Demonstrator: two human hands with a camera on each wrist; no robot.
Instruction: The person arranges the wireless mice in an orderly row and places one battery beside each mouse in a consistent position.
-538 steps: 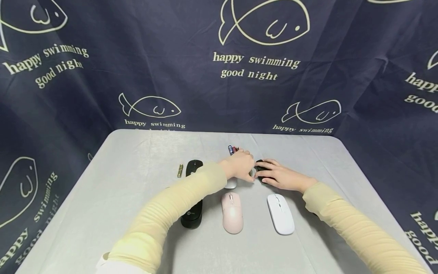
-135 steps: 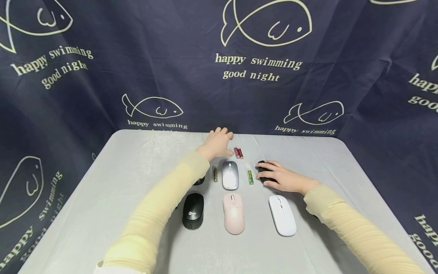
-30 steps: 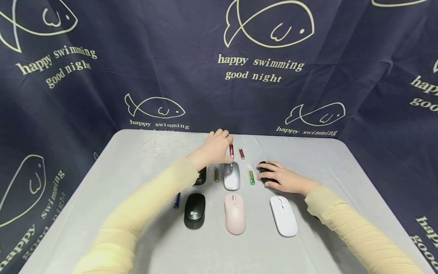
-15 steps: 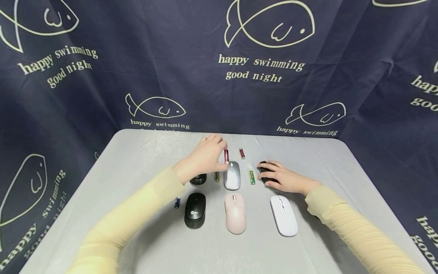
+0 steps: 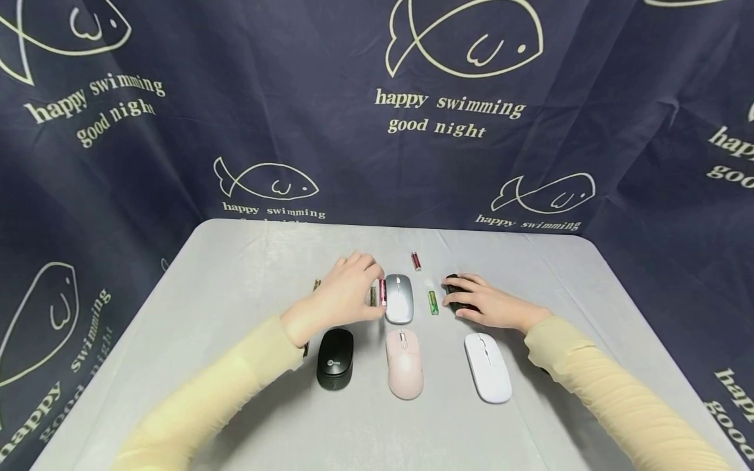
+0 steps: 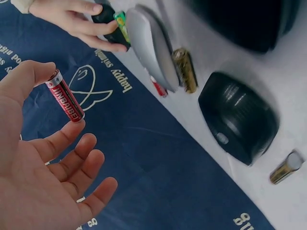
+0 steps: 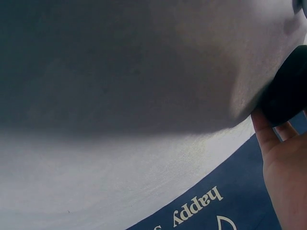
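My left hand (image 5: 336,294) pinches a red AAA-size battery (image 6: 65,97) between thumb and index finger, the other fingers spread. In the head view this battery stands just left of the silver-grey mouse (image 5: 399,301), overlapping the area of a gold-brown battery (image 5: 373,296). A black mouse (image 6: 237,117), hidden beneath my left hand from the head, shows in the left wrist view. My right hand (image 5: 485,301) rests on a small black mouse (image 5: 452,288), fingers laid over it. Between that mouse and the grey one lies a green battery (image 5: 433,303).
A second red battery (image 5: 416,261) lies toward the table's back. Along the front sit a black mouse (image 5: 335,360), a pink mouse (image 5: 404,366) and a white mouse (image 5: 488,367). Left of my left hand, a gold battery (image 5: 317,284) partly shows. A dark blue curtain hangs behind the table.
My left hand took one of the two red batteries behind the grey mouse and carried it nearer and leftward, to the mouse's left side. My right hand has stayed on its mouse.
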